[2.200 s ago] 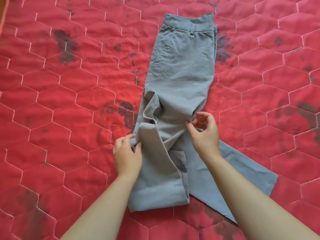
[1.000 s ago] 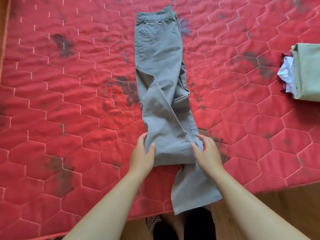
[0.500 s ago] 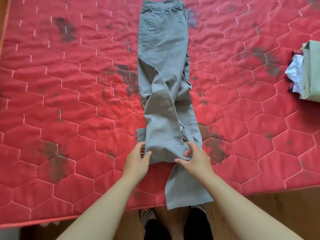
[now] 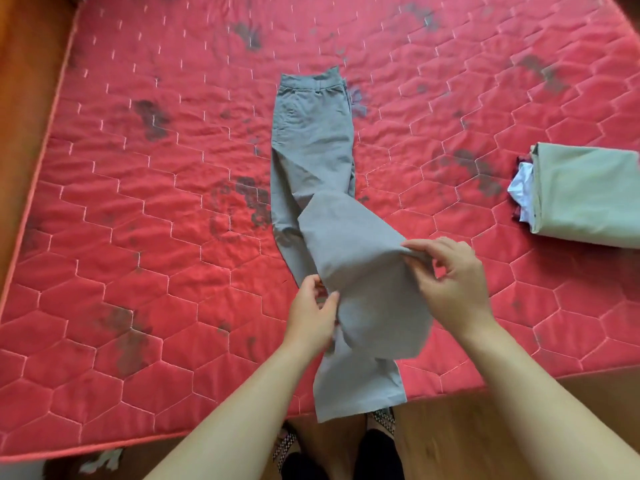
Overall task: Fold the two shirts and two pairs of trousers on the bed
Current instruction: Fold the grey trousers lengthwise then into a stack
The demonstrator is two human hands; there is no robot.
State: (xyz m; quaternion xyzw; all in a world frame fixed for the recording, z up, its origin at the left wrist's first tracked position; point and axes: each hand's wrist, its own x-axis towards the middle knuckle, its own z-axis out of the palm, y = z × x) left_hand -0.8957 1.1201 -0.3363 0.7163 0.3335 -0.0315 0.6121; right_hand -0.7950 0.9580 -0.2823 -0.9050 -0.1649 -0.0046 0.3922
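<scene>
As the leg cloth lifts: the grey trousers [image 4: 311, 140], pinched low against the bed [image 4: 138, 237] half a second ago, now rise between the hands as a raised hump of fabric
Change: the upper leg has come off the bed surface near the near edge; the view has also drawn back, so more of the bed shows
Meaning for the task: judged as the start of the lengthwise fold, leg ends to be carried toward the waistband [image 4: 311, 83]; this pair is not yet folded
Left hand [image 4: 313, 313]: thumb and fingers curled, pinching the left edge of the lifted leg
Right hand [image 4: 453, 285]: fingertips pinching the right side of the same lifted cloth, held higher than the left, so the fold line slants
Trousers, position: lengthwise along the middle of the bed, waistband toward the far edge and flat; lower hem [image 4: 360, 393] hangs over the near edge
Trousers relative to hands: the lifted portion spans the gap between both hands; the waistband lies well beyond them, the hanging hem below them
Folded green cloth [image 4: 588, 202]: at the right edge of the bed, well apart from the hands, with white cloth [image 4: 521, 188] showing at its left side
Progress: by this pile, part of the task appears done; how many garments it holds cannot be told
</scene>
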